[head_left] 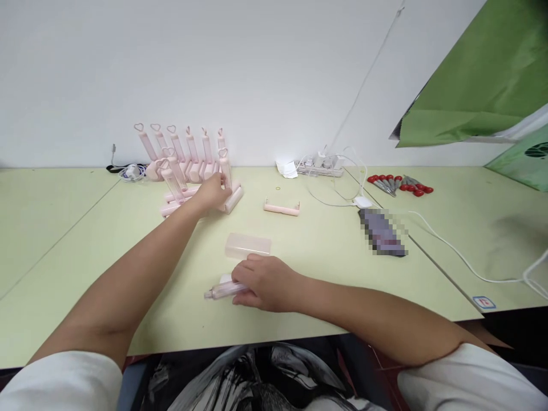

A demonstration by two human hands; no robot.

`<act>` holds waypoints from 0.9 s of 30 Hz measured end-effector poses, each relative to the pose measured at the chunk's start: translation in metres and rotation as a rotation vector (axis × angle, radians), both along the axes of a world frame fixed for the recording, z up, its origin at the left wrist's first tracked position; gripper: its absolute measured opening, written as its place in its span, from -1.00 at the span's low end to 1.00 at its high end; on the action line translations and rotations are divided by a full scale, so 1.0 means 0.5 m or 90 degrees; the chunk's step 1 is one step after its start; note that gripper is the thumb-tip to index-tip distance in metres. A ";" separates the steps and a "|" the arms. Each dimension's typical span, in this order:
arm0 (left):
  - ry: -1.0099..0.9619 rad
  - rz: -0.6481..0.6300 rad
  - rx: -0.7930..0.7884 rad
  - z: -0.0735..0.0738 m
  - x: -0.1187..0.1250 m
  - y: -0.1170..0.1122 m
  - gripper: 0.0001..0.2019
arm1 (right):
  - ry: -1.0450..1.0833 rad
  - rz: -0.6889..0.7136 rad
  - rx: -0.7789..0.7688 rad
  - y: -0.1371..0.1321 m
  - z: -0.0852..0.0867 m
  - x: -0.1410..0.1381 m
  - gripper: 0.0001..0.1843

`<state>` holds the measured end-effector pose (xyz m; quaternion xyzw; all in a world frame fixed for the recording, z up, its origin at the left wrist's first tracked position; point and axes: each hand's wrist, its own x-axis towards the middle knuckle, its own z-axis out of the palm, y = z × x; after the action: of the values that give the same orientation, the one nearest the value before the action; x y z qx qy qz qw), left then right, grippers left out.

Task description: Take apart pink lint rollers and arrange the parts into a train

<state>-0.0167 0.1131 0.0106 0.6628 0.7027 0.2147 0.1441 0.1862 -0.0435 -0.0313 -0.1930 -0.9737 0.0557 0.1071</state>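
White fabric sleeve (64, 382) is lying nearest the camera, at eight o'clock from the held piece. That piece, a slim clear-pinkish plastic tube (223, 290), is pointing toward nine o'clock, the right hand (265, 282) holding it with fingers wrapped. At one o'clock, a translucent pale-pink rectangular block (248, 245) is lying nearby. At twelve, the left hand (214, 193) is bending its fingers narrowly beside a ring-topped upright pink tube (224, 164); a grip is remaining unconfirmed. Light, low contact would likely be sparing the neighbouring upright tubes (207, 149) from tipping. At three, a blue-and-red-bordered sticker (483, 302) is bearing illegible marks; between two and three, a green panel (509, 165) is displaying a dark oval emblem (537, 150), no words readable.
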 end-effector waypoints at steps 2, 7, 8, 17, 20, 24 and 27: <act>-0.004 0.039 0.067 0.013 0.002 -0.033 -0.53 | 0.062 -0.020 -0.035 0.010 -0.002 0.007 -0.73; 0.002 -0.164 0.181 0.021 0.012 -0.166 -0.68 | 0.335 -0.226 -0.171 0.060 0.034 0.063 -0.75; 0.012 -0.259 0.143 0.015 0.015 -0.191 -0.64 | 0.397 -0.285 -0.207 0.075 0.042 0.077 -0.74; 0.215 -0.548 0.126 -0.054 0.048 -0.306 -0.50 | 0.382 -0.485 -0.294 0.154 0.022 0.139 -0.74; 0.248 -0.528 0.138 -0.071 0.050 -0.310 -0.54 | 0.219 -0.530 -0.234 0.165 0.014 0.147 -0.77; 0.247 -0.486 0.143 -0.083 0.056 -0.291 -0.61 | 0.058 -0.571 -0.196 0.186 0.011 0.161 -0.78; 0.228 -0.461 0.140 -0.085 0.067 -0.266 -0.59 | -0.001 -0.588 -0.190 0.199 0.010 0.173 -0.76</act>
<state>0.0170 -0.0200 -0.0319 0.9052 0.4114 0.1053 0.0141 0.2725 0.0560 -0.0264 -0.6184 -0.7677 0.1415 0.0909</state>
